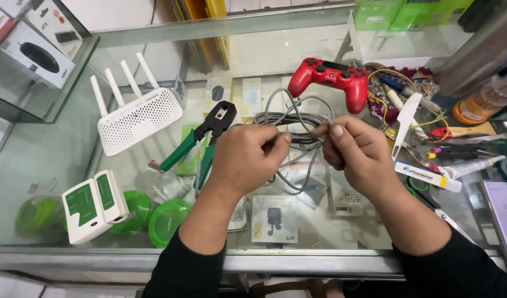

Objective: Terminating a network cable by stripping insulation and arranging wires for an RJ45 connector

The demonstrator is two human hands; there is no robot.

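Hands, left hand (248,152) and right hand (355,152), pinch grey cable (291,119); black-and-white boxes (35,52) upper left; green boxes (408,14) upper right.

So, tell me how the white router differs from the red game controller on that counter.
The white router is a flat, perforated box with four upright antennas; the red game controller is rounded, with two grips and dark buttons. The router lies to the left of the left hand; the controller lies beyond the right hand, above the grey cable that both hands hold. Both rest on the glass counter, untouched.
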